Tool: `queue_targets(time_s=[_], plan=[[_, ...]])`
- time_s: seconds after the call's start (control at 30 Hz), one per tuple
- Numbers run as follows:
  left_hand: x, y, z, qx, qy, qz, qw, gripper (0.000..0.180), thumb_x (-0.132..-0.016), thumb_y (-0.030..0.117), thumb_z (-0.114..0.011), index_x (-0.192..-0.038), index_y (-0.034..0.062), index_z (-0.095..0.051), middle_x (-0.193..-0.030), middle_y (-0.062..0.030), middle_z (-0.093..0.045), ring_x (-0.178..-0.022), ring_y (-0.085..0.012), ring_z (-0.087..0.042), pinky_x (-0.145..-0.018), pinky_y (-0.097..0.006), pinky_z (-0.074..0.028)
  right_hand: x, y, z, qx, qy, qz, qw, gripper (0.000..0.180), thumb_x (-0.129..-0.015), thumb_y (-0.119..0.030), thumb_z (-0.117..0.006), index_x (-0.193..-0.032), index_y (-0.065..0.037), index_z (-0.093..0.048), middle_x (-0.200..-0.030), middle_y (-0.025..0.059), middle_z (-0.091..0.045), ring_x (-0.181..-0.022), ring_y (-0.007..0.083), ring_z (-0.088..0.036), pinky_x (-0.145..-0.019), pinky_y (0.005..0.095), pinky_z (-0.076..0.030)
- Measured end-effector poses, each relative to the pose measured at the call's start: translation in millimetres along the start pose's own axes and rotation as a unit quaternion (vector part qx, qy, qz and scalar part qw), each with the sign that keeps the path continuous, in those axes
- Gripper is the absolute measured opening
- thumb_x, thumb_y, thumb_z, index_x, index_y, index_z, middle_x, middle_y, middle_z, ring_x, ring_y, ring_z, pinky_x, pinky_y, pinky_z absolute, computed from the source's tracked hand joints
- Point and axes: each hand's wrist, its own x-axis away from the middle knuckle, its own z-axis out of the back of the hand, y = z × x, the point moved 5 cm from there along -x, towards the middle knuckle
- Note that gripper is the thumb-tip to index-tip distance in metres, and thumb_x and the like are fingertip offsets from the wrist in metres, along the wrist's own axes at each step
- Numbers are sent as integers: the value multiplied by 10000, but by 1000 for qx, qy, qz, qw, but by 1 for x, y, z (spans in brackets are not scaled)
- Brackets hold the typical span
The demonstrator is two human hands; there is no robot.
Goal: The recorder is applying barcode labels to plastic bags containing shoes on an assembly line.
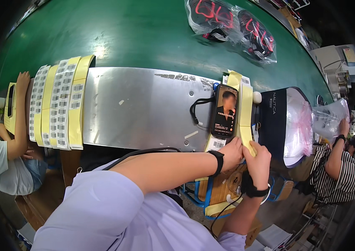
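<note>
Label strip [245, 113], yellow-backed, hung over metal plate [144, 106] edge beside phone [226, 111]; lower end pinched by left hand [232, 154] and right hand [259, 162]. Probably mid-peel; barcode sheets [58, 104] further left lay untouched, mostly full.

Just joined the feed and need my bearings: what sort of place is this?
Likely a factory packing or labelling line. A long green conveyor belt carries bagged goods, barcode label strips hang over a metal work plate, and both hands pinch a yellow label strip.
</note>
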Motion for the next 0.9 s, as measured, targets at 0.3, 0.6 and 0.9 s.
queue_targets(time_s=[0.3, 0.6, 0.9], plan=[[-2, 2, -4, -10, 81, 15, 997, 460, -828, 216, -581, -1193, -60, -635, -1249, -246, -590, -1216, -404, -498, -1026, -441, -390, 96, -21, 124, -54, 73, -54, 994, 239, -795, -45, -719, -1019, 40, -710, -826, 156, -615, -735, 271, -619, -684, 367, -476], [33, -8, 78, 348, -116, 10, 930, 570, -913, 416, -623, -1225, -59, -584, -1244, -201, -615, -1175, -300, -589, -956, -383, -485, 60, -99, 174, -40, 251, 52, 966, 235, -865, -52, -669, -1075, 51, -675, -875, 137, -583, -797, 259, -591, -752, 349, -476], [249, -159, 232, 758, 324, 203, 529, 507, -1030, 501, -479, -1288, 72, -561, -1191, -73, -671, -1084, -183, -655, -954, -356, -526, 49, -295, 82, -223, 176, 363, 887, 469, -650, -41, -773, -1113, 1, -709, -966, 152, -580, -809, 324, -620, -712, 401, -518]])
